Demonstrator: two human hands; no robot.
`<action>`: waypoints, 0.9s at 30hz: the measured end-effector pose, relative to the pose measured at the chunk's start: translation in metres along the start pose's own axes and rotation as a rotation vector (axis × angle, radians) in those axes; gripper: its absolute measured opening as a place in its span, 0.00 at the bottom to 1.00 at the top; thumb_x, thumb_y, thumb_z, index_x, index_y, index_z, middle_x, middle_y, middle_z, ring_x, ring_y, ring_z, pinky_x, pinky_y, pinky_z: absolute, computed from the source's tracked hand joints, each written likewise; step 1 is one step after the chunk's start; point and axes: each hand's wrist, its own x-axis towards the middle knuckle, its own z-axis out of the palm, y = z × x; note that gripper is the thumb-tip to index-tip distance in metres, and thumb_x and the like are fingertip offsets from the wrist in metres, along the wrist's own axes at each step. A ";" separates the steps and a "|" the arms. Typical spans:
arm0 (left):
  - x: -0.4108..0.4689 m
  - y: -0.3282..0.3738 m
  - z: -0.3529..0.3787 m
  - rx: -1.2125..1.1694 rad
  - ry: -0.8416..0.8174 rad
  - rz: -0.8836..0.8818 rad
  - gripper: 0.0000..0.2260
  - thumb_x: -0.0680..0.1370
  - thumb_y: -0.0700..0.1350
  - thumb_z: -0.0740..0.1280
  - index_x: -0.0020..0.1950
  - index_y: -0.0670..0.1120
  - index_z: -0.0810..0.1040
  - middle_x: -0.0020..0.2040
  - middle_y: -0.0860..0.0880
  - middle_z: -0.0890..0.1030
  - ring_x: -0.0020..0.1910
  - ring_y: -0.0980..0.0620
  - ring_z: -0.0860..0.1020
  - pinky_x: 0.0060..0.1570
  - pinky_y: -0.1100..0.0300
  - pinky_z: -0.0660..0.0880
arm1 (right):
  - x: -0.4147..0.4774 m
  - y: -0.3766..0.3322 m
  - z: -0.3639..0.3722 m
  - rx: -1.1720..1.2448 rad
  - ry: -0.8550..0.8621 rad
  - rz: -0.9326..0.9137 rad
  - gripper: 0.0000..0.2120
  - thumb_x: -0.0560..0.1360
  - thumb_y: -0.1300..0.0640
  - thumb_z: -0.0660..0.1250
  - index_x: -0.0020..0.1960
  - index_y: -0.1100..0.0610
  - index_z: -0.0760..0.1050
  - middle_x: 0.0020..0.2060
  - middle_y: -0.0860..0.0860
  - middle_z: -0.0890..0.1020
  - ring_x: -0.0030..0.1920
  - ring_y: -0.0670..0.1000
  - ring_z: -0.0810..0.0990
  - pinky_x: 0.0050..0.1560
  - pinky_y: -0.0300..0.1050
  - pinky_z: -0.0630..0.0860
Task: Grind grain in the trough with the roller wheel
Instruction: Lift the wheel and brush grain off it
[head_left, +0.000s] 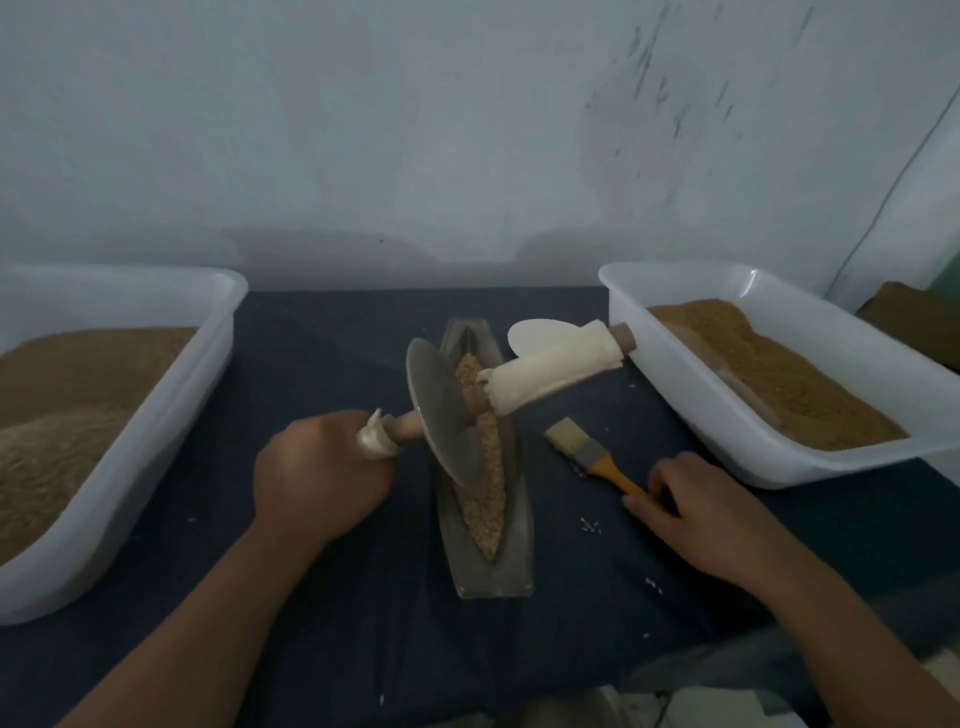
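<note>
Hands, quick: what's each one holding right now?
Left hand: closed round the roller wheel by its handle.
Right hand: closed on the brush handle.

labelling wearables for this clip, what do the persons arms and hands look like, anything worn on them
Both are bare: the left hand and right hand wear no gloves, and no ring shows. The left forearm and right forearm are uncovered to the frame edge, with no sleeve, watch or bracelet in view.
</note>
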 end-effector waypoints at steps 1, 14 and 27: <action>0.001 -0.001 -0.001 -0.014 -0.009 -0.026 0.16 0.77 0.57 0.71 0.31 0.55 0.76 0.29 0.58 0.78 0.31 0.56 0.76 0.32 0.60 0.67 | 0.000 0.000 0.002 0.017 0.025 0.005 0.17 0.79 0.33 0.64 0.43 0.46 0.70 0.40 0.46 0.75 0.36 0.45 0.75 0.37 0.45 0.74; 0.005 -0.008 0.003 -0.261 -0.133 -0.194 0.10 0.72 0.63 0.74 0.39 0.59 0.82 0.33 0.59 0.82 0.36 0.55 0.82 0.38 0.53 0.79 | 0.019 -0.042 -0.040 0.915 0.555 -0.163 0.08 0.82 0.42 0.68 0.48 0.43 0.84 0.35 0.46 0.82 0.35 0.46 0.79 0.36 0.35 0.75; 0.009 -0.011 -0.003 -0.424 -0.112 -0.246 0.06 0.72 0.59 0.78 0.42 0.63 0.83 0.35 0.58 0.84 0.35 0.61 0.81 0.40 0.49 0.81 | 0.124 -0.121 -0.046 0.532 0.346 -0.323 0.15 0.81 0.42 0.67 0.40 0.48 0.81 0.35 0.45 0.82 0.37 0.42 0.79 0.37 0.42 0.70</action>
